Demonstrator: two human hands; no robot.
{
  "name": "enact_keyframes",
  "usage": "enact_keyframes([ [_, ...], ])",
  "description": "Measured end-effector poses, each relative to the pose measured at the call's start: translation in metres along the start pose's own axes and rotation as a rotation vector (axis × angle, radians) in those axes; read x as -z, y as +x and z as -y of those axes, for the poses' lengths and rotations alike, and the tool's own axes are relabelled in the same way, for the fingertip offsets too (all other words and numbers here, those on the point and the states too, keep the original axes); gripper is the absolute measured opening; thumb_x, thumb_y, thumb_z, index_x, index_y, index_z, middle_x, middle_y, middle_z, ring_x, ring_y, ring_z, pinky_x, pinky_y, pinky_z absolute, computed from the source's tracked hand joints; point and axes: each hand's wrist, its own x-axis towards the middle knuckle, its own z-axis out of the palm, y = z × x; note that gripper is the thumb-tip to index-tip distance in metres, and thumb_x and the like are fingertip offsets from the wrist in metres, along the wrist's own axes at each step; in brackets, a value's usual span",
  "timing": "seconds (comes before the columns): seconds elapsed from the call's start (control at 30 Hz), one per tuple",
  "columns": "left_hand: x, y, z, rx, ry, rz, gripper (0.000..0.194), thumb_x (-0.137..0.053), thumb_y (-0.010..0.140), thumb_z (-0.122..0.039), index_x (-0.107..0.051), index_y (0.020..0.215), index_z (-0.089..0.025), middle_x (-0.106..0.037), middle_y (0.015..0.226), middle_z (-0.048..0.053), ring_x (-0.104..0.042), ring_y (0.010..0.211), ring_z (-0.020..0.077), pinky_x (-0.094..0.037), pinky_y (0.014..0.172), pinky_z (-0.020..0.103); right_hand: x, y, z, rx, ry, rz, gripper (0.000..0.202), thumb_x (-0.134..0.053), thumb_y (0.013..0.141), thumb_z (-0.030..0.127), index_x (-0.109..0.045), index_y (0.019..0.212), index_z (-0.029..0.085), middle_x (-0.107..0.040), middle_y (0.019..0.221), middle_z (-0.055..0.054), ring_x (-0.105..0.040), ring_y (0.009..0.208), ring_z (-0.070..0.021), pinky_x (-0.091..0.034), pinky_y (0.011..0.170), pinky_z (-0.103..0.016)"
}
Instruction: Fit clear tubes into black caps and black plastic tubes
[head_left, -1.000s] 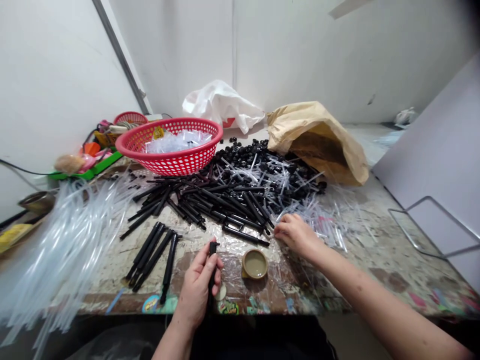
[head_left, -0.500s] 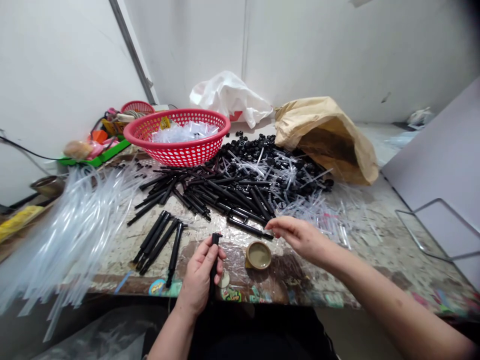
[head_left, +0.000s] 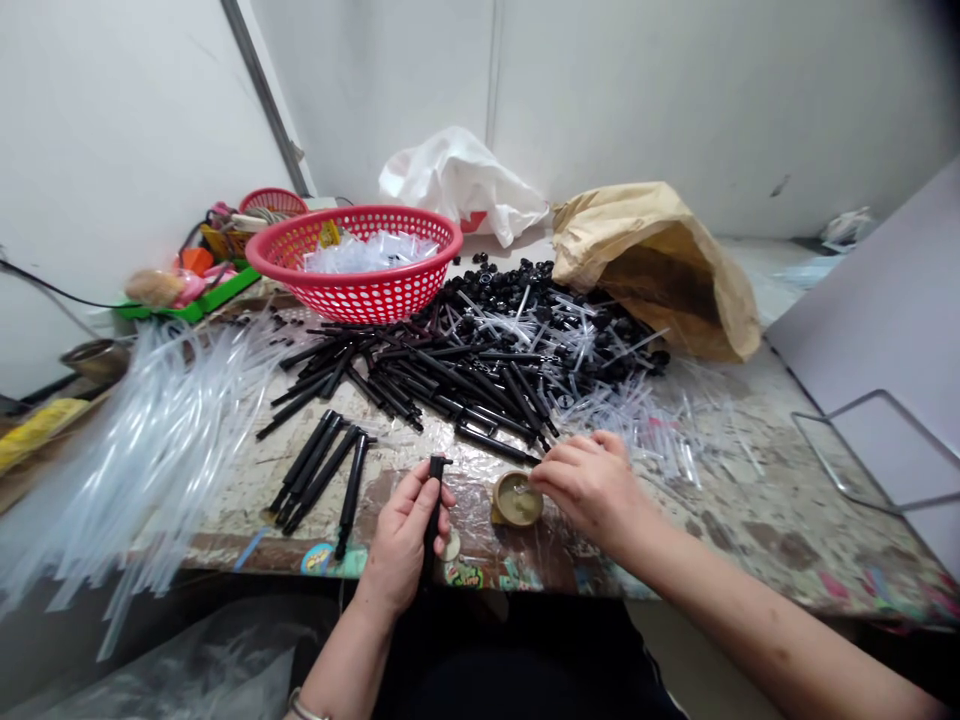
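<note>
My left hand (head_left: 409,530) is wrapped round a black plastic tube (head_left: 436,500), held upright near the table's front edge, with a small side spout at its top. Over the right rim of a small round bowl (head_left: 517,500), my right hand (head_left: 592,490) is closed in a pinch. What it pinches seems to be a thin clear tube, mostly hidden by the fingers, reaching toward the cloudy liquid in the bowl. Several finished-looking black tubes (head_left: 322,475) with thin clear pieces at their tops lie left of my left hand. Behind the bowl spreads a pile of loose black tubes (head_left: 450,380).
Long clear tubes (head_left: 165,440) overhang the table's left front edge. A red basket (head_left: 360,295) holds clear pieces. Black caps and short clear tubes (head_left: 645,410) lie before an open brown paper bag (head_left: 675,270). A wire frame (head_left: 847,490) stands at right.
My right hand has moved from the black tube beside the pile down to the bowl. My left hand still holds its black tube, almost unmoved.
</note>
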Motion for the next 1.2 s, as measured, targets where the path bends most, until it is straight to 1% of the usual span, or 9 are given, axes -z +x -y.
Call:
enact_keyframes([
  [0.07, -0.002, -0.002, -0.001, -0.009, 0.010, -0.005, 0.036, -0.060, 0.080, -0.036, -0.054, 0.110, -0.017, -0.056, 0.072, -0.001, -0.044, 0.049, 0.0051, -0.037, 0.037, 0.013, 0.003, 0.002, 0.003, -0.107, 0.220, -0.003, 0.012, -0.055, 0.084, 0.023, -0.065, 0.077, 0.022, -0.066, 0.076, 0.000, -0.056, 0.076, -0.0150, -0.032, 0.078, -0.034],
  [0.17, -0.009, -0.008, -0.004, -0.018, 0.000, -0.018, 0.038, -0.060, 0.080, -0.036, -0.052, 0.112, -0.017, -0.056, 0.073, -0.001, -0.045, 0.047, 0.0049, -0.038, 0.037, 0.014, 0.007, 0.008, 0.016, -0.273, 0.541, 0.054, 0.013, -0.052, 0.085, 0.028, -0.063, 0.084, 0.021, -0.066, 0.079, 0.000, -0.058, 0.074, -0.0135, -0.040, 0.069, -0.027],
  [0.23, -0.013, -0.014, -0.007, -0.022, -0.013, -0.022, 0.040, -0.059, 0.080, -0.036, -0.051, 0.114, -0.017, -0.055, 0.074, -0.001, -0.046, 0.047, 0.0056, -0.038, 0.035, 0.014, 0.008, 0.014, 0.026, -0.315, 0.631, 0.075, 0.015, -0.050, 0.085, 0.030, -0.062, 0.086, 0.020, -0.064, 0.079, 0.000, -0.058, 0.072, -0.0130, -0.043, 0.065, -0.025],
  [0.3, -0.016, -0.019, -0.011, -0.028, -0.025, -0.022, 0.040, -0.058, 0.081, -0.036, -0.050, 0.115, -0.017, -0.055, 0.075, -0.001, -0.047, 0.047, 0.0058, -0.035, 0.032, 0.013, 0.007, 0.019, 0.034, -0.304, 0.660, 0.078, 0.015, -0.050, 0.084, 0.029, -0.061, 0.085, 0.019, -0.063, 0.077, 0.000, -0.057, 0.070, -0.0124, -0.043, 0.064, -0.024],
  [0.47, -0.016, -0.026, -0.016, 0.001, -0.052, -0.011, 0.040, -0.058, 0.081, -0.036, -0.050, 0.116, -0.019, -0.054, 0.074, -0.001, -0.046, 0.045, 0.0043, -0.030, 0.031, 0.011, 0.003, 0.023, 0.044, -0.269, 0.667, 0.075, 0.013, -0.050, 0.084, 0.028, -0.060, 0.083, 0.019, -0.061, 0.074, 0.001, -0.055, 0.067, -0.0110, -0.043, 0.062, -0.022],
  [0.77, -0.015, -0.033, -0.016, 0.036, -0.038, -0.005, 0.042, -0.060, 0.080, -0.039, -0.052, 0.116, -0.022, -0.055, 0.075, 0.000, -0.046, 0.046, 0.0043, -0.029, 0.032, 0.010, 0.002, 0.022, 0.049, -0.219, 0.598, 0.026, 0.012, -0.049, 0.085, 0.026, -0.059, 0.083, 0.019, -0.061, 0.074, -0.001, -0.054, 0.067, -0.0119, -0.043, 0.063, -0.024],
  [0.93, -0.016, -0.036, -0.017, 0.041, -0.013, -0.028, 0.045, -0.061, 0.079, -0.040, -0.054, 0.120, -0.022, -0.055, 0.075, 0.000, -0.046, 0.046, 0.0040, -0.029, 0.032, 0.011, -0.001, 0.020, 0.055, -0.144, 0.506, 0.073, 0.016, -0.041, 0.089, 0.025, -0.054, 0.087, 0.017, -0.059, 0.076, -0.003, -0.052, 0.067, -0.0127, -0.041, 0.061, -0.025],
  [1.03, -0.015, -0.037, -0.016, 0.030, 0.019, -0.034, 0.048, -0.061, 0.079, -0.040, -0.053, 0.124, -0.025, -0.055, 0.076, 0.000, -0.045, 0.047, 0.0039, -0.029, 0.033, 0.011, -0.005, 0.018, 0.058, -0.070, 0.422, 0.115, 0.021, -0.037, 0.091, 0.025, -0.053, 0.079, 0.017, -0.056, 0.072, -0.003, -0.050, 0.065, -0.0131, -0.039, 0.060, -0.025],
  [1.2, -0.013, -0.039, -0.017, 0.044, 0.054, -0.014, 0.050, -0.060, 0.079, -0.041, -0.052, 0.126, -0.026, -0.053, 0.074, 0.000, -0.041, 0.045, 0.0031, -0.028, 0.033, 0.012, -0.009, 0.017, 0.059, -0.020, 0.370, 0.103, 0.027, -0.034, 0.092, 0.024, -0.048, 0.070, 0.018, -0.052, 0.066, -0.002, -0.047, 0.062, -0.0125, -0.037, 0.059, -0.025],
])
